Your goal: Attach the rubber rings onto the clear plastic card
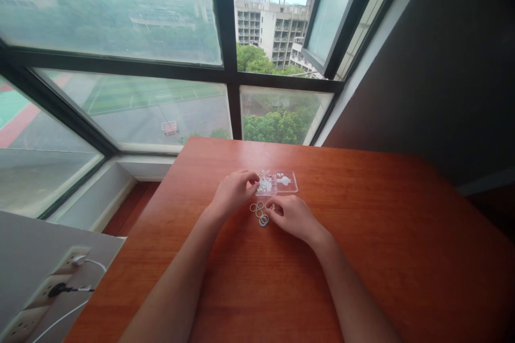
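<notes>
A small clear plastic box lies on the table, its lid folded open to the right. Several thin rings are inside it. My left hand has its fingers curled at the left side of the box, gripping that edge. Just in front of the box, several loose rings lie in a small cluster, some of them overlapping. My right hand is beside the cluster's right side, thumb and forefinger pinched on a ring, which the fingers partly cover.
The reddish-brown wooden table extends to both sides of my arms. Beyond its far edge stand dark-framed windows. Plugs and white cables hang from wall sockets at the lower left. A dark wall rises on the right.
</notes>
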Available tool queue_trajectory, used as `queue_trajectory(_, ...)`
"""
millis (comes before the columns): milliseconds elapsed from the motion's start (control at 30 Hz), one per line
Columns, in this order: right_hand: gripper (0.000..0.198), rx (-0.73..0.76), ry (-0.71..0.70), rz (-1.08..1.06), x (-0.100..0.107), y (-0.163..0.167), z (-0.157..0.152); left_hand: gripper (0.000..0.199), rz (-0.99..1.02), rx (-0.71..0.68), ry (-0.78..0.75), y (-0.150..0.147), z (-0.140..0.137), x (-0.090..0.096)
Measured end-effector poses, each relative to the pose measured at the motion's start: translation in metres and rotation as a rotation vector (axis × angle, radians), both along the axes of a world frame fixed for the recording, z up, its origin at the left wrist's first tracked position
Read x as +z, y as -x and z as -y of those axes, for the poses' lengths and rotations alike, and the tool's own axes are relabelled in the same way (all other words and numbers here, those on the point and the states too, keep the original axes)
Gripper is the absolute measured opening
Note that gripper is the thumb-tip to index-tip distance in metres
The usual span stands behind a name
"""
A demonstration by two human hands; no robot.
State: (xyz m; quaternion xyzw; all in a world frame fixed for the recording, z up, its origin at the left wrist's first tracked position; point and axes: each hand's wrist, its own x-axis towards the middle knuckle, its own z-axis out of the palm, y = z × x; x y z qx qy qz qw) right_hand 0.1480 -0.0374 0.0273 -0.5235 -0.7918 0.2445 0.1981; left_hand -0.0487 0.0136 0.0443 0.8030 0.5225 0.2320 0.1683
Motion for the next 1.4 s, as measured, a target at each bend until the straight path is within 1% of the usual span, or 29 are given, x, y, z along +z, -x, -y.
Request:
queue_trajectory(200,0.006,0.08,0.038,0.015,0.0019,0.0024,0.0033,0.015,-0.011,-0.002,0.001,-0.0001,0.0001,-0.0009)
queue_trajectory(367,0.012,0.11,0.042,0.027,-0.0001,0.0024,0.0036,0.015,-0.022,-0.013,-0.011,-0.0013,-0.0002,-0.0026)
queue_trajectory(500,0.014,0.093,0.037,0.06,-0.0017,0.0023,0.0029,0.014,-0.031,-0.017,-0.016,-0.0021,0.0,-0.0035)
queue_trajectory(667,0.015,0.058,0.044,0.104,0.0014,0.0026,0.0023,0.014,-0.027,-0.02,-0.016,-0.0022,0.0003,-0.0037)
queue_trajectory(900,0.015,0.066,0.05,0.08,0.0052,0.0017,0.0027,0.015,-0.025,-0.017,-0.015,-0.0015,0.0003,-0.0031)
queue_trajectory(1100,0.015,0.117,0.043,0.046,0.0047,0.0018,0.0039,0.016,-0.01,-0.022,-0.017,-0.0019,0.0003,-0.0024)
queue_trajectory(1400,0.01,0.082,0.065,0.055,0.003,0.0037,0.0039,0.015,0.004,-0.016,-0.011,-0.0023,0.0003,-0.0017)
